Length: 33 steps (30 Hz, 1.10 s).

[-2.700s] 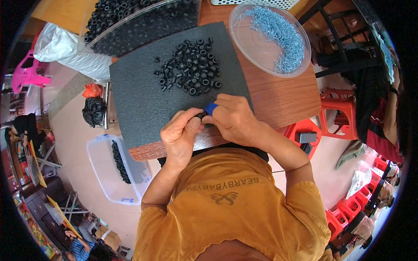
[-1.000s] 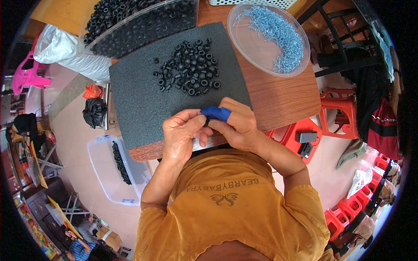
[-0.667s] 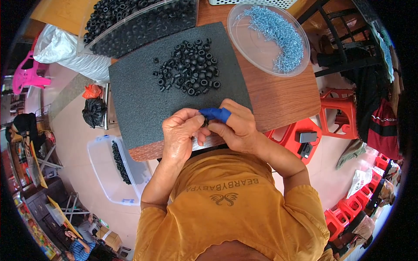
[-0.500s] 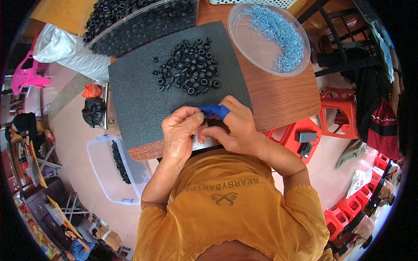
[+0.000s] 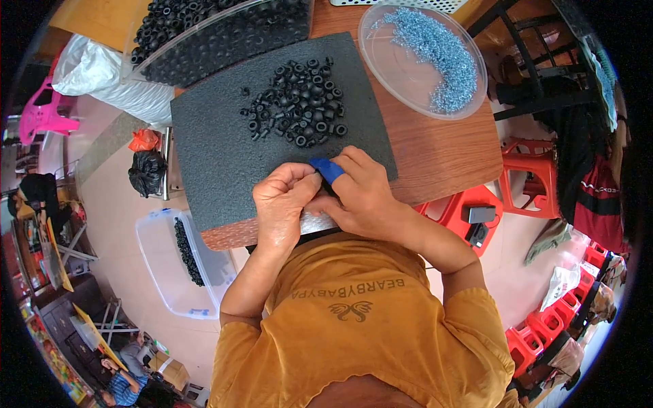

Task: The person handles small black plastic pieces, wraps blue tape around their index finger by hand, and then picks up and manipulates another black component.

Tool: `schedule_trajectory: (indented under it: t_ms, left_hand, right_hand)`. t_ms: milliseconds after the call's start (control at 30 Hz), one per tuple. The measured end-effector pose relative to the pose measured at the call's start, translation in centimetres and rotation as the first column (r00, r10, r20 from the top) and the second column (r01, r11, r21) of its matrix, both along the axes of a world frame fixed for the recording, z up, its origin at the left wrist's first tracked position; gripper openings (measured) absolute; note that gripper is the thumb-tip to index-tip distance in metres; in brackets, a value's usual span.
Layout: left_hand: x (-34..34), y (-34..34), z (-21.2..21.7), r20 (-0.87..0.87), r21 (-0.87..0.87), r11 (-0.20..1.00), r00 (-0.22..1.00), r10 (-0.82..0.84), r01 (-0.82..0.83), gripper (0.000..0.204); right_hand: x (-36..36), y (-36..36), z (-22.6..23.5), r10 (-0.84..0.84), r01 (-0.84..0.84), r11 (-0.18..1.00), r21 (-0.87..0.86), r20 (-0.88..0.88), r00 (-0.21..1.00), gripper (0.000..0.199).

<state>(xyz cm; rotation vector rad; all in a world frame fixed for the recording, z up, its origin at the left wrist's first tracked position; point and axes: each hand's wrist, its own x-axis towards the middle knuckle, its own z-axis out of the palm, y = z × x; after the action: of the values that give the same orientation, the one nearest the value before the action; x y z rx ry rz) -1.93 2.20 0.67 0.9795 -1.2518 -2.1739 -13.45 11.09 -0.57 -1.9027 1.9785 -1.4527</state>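
my left hand (image 5: pixel 284 204) and my right hand (image 5: pixel 364 197) are meeting at the near edge of the dark foam mat (image 5: pixel 224 149), fingertips pressed together over something too small and too covered for me to make out. my left hand is curling tight, fingers bunched toward the thumb; whether it is actually pinching a piece i cannot tell. my right hand is also closing, and the blue finger cover (image 5: pixel 326 168) on its forefinger is pointing up and to the left, touching my left fingertips.

compared with half a second ago, very little is changing: both hands are staying on the same spot, pressed together as before, with the blue cover lying at nearly the same slant. against the oldest picture, my right hand is sitting a little lower and the blue tip is showing more plainly above my knuckles.

the pile of black rubber rings (image 5: pixel 299 102) is lying on the far part of the mat, well apart from my hands, just as it was. beyond it, the clear tray of black rings (image 5: pixel 224 34) is resting at the tabletop's far edge, and the round clear dish of blue bits (image 5: pixel 422 58) is sitting on the wooden tabletop (image 5: pixel 442 149) to the right.
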Motion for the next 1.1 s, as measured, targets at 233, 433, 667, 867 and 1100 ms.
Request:
schedule_trajectory:
  t_ms: [233, 433, 667, 867, 1100]
  left_hand:
    - [-0.2, -0.7, 1.0, 0.012, 0.097, 0.993, 0.998, -0.063, 0.061, 0.006]
    - [0.4, -0.6, 0.7, -0.052, 0.251, 0.964, 0.995, -0.081, 0.092, 0.015]
    - [1.2, 0.4, -0.3, -0.013, -0.046, 0.992, 0.992, -0.122, 0.121, 0.019]
    - [1.2, 0.1, -0.3, 0.006, 0.0, 0.992, 0.992, -0.128, 0.128, 0.017]
    - [1.1, -1.8, 0.2, -0.009, 0.168, 0.971, 0.985, -0.171, 0.171, 0.016]
  right_hand:
    - [0.0, -0.5, -0.3, -0.053, 0.036, 0.994, -0.102, -0.164, 0.985, 0.026]
    - [0.0, -0.6, -1.3, -0.13, 0.099, 0.977, -0.187, -0.162, 0.978, 0.028]
    - [0.1, -0.5, -0.5, -0.079, 0.037, 0.981, -0.19, -0.216, 0.973, 0.024]
    - [0.3, -0.4, -0.8, -0.056, 0.007, 0.977, -0.214, -0.226, 0.972, 0.032]
    - [0.5, -1.0, -1.3, -0.078, 0.033, 0.976, -0.217, -0.206, 0.975, 0.034]
